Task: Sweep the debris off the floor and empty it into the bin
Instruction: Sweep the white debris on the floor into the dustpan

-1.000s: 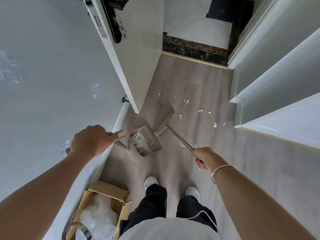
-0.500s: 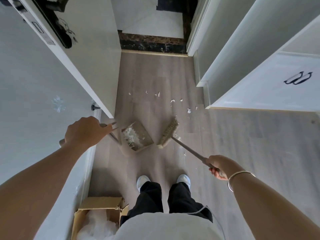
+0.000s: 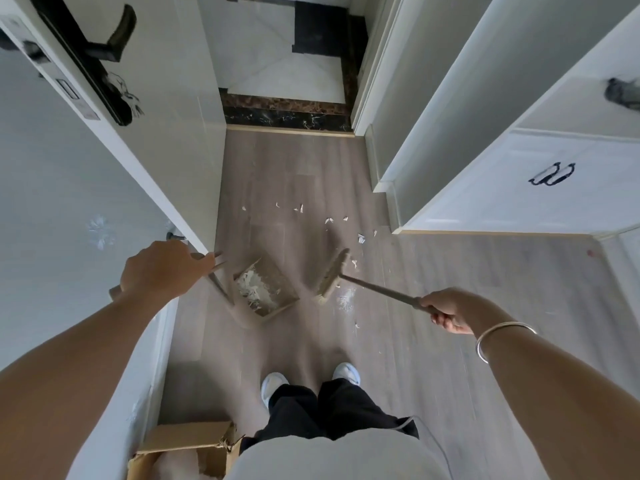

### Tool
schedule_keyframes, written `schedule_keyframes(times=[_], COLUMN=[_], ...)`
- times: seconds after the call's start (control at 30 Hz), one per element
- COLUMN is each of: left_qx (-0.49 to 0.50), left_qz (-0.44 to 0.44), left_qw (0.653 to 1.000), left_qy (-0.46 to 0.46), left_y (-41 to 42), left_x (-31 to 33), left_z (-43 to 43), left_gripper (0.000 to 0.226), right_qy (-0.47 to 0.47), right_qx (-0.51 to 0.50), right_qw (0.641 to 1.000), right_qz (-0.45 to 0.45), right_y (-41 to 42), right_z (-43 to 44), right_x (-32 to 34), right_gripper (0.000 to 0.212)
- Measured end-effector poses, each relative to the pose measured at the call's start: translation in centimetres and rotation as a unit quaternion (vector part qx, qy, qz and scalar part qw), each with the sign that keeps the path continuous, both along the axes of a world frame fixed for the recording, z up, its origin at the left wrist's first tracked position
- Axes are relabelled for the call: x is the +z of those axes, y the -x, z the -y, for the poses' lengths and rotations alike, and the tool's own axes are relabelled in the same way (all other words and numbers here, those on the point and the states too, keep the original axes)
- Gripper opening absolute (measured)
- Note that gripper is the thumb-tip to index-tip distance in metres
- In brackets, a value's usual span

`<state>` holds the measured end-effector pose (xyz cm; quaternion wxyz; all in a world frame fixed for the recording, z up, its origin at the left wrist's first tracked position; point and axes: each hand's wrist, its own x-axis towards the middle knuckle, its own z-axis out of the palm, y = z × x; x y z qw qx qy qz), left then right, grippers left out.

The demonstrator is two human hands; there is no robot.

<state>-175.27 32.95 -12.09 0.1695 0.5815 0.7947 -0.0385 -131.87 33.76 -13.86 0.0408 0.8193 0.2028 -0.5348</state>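
Even, soft daylight; faint shadows on the floor [image 3: 294, 174]. Wide-angle bending at edges; my broom [image 3: 330, 277] slightly motion-blurred.

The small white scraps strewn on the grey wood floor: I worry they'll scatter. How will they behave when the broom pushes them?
The small white scraps look thin and curled, so probably very light, prone to skipping. The tan broom head likely moves them easily.

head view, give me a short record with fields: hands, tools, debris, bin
left hand: left hand grips the dustpan handle
right hand: right hand grips the broom handle
dustpan: dustpan on the floor, white scraps inside
broom: broom head just right of the dustpan, apart from it
debris: scraps scattered beyond the broom, some near its head
box: cardboard box at lower left by the wall
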Motion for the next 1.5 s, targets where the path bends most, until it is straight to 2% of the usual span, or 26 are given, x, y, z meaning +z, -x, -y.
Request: schedule_keyframes(times=[0.1,0.2,0.3,0.4,0.5,0.73,0.93,1.23,1.37,1.5], left_qx=[0.016,0.043,0.083,0.122,0.158,0.207,0.241,0.22,0.157,0.103], left_qz=[-0.005,-0.018,-0.026,-0.017,-0.003,0.02,0.01,-0.012,-0.033,-0.038], left_qw=[1.0,0.999,0.996,0.992,0.986,0.976,0.968,0.973,0.984,0.99], left_qy=[0.0,0.006,0.013,0.029,0.045,0.058,0.062,0.075,0.083,0.084], left_y=[0.3,0.5,0.8,1.1,1.0,0.7,1.3,2.1,2.0,2.1], left_x=[0.2,0.2,0.1,0.0,0.0,-0.1,-0.6,-0.9,-0.4,-0.3], left_z=[-0.4,-0.9,-1.7,-3.0,-4.6,-8.8,-10.7,-13.3,-14.8,-16.2], left_gripper=[0.062,0.059,0.061,0.064,0.068,0.067,0.061,0.065,0.066,0.069], right_qy=[-0.028,0.0,-0.014,-0.052,-0.063,-0.076,-0.044,-0.021,-0.002,0.0], right_qx=[0.099,0.079,0.078,0.06,0.041,0.121,0.143,0.163,0.181,0.094], right_qw=[0.995,0.997,0.997,0.996,0.994,0.985,0.982,0.983,0.983,0.995], right_qz=[0.02,-0.005,-0.013,-0.036,-0.076,-0.095,-0.114,-0.082,-0.041,-0.04], right_y=[0.9,4.0,6.4,8.9,11.5,16.7,19.9,20.4,18.4,15.8], right_z=[-2.6,-5.6,-8.4,-11.4,-15.3,-24.0,-28.5,-30.7,-30.6,-29.7], right_x=[-0.2,-0.3,-1.1,-2.0,-3.2,-6.9,-8.7,-10.8,-11.0,-10.6], right_gripper=[0.029,0.029,0.029,0.02,0.024,0.035,0.031,0.036,0.036,0.022])
